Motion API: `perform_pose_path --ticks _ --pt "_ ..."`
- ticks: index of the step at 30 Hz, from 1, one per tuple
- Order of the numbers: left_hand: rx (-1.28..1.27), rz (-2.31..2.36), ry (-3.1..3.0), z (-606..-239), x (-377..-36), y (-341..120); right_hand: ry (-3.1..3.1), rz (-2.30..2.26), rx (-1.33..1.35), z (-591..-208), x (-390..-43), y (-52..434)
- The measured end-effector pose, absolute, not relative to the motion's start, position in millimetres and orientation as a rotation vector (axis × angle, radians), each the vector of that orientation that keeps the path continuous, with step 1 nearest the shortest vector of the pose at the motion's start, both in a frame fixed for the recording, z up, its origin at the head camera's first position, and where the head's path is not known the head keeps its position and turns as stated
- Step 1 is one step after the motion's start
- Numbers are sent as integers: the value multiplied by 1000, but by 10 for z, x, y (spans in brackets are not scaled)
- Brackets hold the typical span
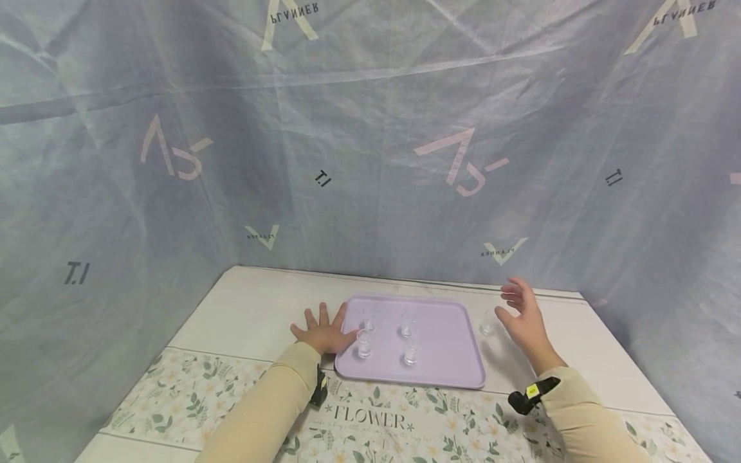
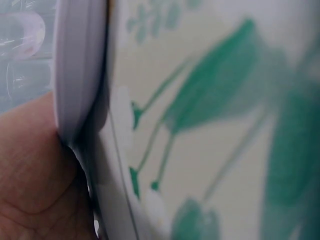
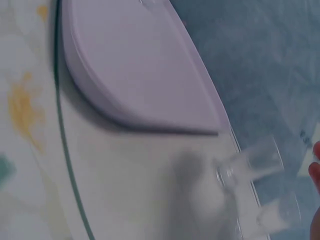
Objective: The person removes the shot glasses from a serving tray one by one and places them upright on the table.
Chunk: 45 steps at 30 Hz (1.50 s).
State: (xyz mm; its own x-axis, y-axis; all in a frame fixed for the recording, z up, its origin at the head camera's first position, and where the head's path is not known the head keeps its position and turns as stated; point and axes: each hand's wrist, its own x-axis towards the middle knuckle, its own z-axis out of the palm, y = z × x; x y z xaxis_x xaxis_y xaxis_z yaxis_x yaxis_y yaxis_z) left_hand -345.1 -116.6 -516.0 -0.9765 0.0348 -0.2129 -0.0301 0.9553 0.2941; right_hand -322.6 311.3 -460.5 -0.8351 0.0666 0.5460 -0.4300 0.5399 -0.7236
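A pale tabletop (image 1: 255,308) with a floral cloth (image 1: 191,392) along its near edge carries a lilac tray (image 1: 446,334), which lies between the two hands, its left rim touching the thumb side of the left hand (image 1: 324,332) and its right rim just beyond the right hand's (image 1: 523,318) thumb. The left hand lies flat on the tabletop with fingers spread, while the right hand hovers with fingers loosely parted and holds nothing. Four small clear glasses (image 1: 365,344) stand upright on the tray to the right of the left hand, and a fifth glass (image 1: 487,325) stands on the tabletop just beside the right hand's thumb, apart from it.
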Motion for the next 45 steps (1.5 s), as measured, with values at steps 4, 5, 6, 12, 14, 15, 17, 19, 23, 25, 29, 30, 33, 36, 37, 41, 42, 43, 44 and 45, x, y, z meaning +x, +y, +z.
perform_pose_path --ticks 4,5,6,12,14,15,17,19,23,25,29,30,33,36,37,41,42,43,44,45 --pt "4 451 2892 -5123 -3436 -1167 -2176 1348 379 -4498 -3149 2915" --pt "3 455 2887 -5112 -3433 -1167 -2161 1364 401 -4456 -3116 2858" --pt "4 458 2886 -5099 -3430 -1168 -2147 1380 427 -4413 -3084 2802" --pt "-1 474 2870 -5020 -3408 -1164 -2115 1442 554 -4227 -2934 2525" --pt "-2 476 2858 -4997 -3403 -1157 -2112 1465 574 -4223 -2916 2464" --pt "1 476 2858 -4993 -3403 -1154 -2110 1482 582 -4232 -2912 2439" --pt "2 473 2856 -4988 -3403 -1148 -2108 1517 594 -4270 -2922 2402" --pt "3 481 2854 -4988 -3405 -1145 -2099 1568 608 -4327 -2948 2375" --pt "14 491 2874 -4993 -3405 -1148 -2100 1616 632 -4485 -3040 2343" --pt "19 485 2883 -4950 -3384 -1147 -2107 1620 650 -4551 -3076 2321" --pt "15 472 2883 -4753 -3274 -1123 -2125 1614 704 -4611 -3096 2254" --pt "15 472 2876 -4700 -3243 -1113 -2129 1609 718 -4618 -3088 2235" --pt "27 472 2876 -4691 -3229 -1109 -2133 1608 750 -4642 -3057 2178" --pt "33 470 2875 -4803 -3266 -1123 -2127 1612 787 -4686 -3025 2118" --pt "31 468 2876 -4841 -3279 -1131 -2125 1623 797 -4698 -3012 2099" --pt "16 473 2855 -4976 -3326 -1154 -2138 1653 828 -4747 -2962 2037" --pt "19 476 2860 -4999 -3335 -1156 -2142 1665 832 -4757 -2951 2025" --pt "18 478 2857 -5020 -3346 -1157 -2149 1679 835 -4763 -2939 2015" --pt "18 479 2854 -5033 -3351 -1158 -2157 1682 844 -4778 -2934 2006" --pt "20 473 2855 -5036 -3351 -1158 -2165 1687 852 -4791 -2928 1998"
